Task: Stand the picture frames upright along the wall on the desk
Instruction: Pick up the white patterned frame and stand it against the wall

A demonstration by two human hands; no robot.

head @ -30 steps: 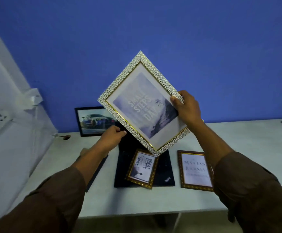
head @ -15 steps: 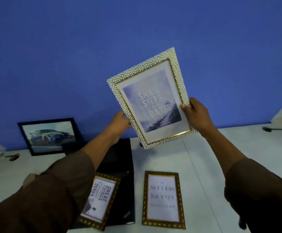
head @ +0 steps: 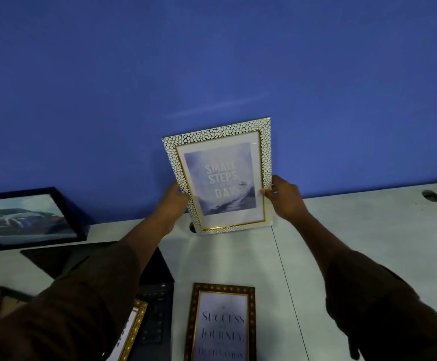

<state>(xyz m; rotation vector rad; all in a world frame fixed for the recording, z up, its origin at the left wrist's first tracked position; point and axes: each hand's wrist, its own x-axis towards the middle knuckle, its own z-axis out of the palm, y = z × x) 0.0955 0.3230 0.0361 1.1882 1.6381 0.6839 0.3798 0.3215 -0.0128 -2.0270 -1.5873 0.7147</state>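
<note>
The white frame (head: 218, 175) is held portrait, long axis near vertical, top tipped toward 1 o'clock, lower edge on the desk (head: 368, 230) by the wall (head: 212, 61). It is clamped by the left hand (head: 173, 204) at 9 o'clock and the right hand (head: 285, 196) at 3 o'clock.

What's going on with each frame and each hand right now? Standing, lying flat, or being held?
White pebbled frame: upright, slightly tilted, bottom edge at the desk, held on both sides.
Left hand: gripping its left edge.
Right hand: gripping its right edge.
Black car frame: standing by the wall.
Brown Success frame: lying flat.
Gold frame: lying flat, mostly hidden.
</note>
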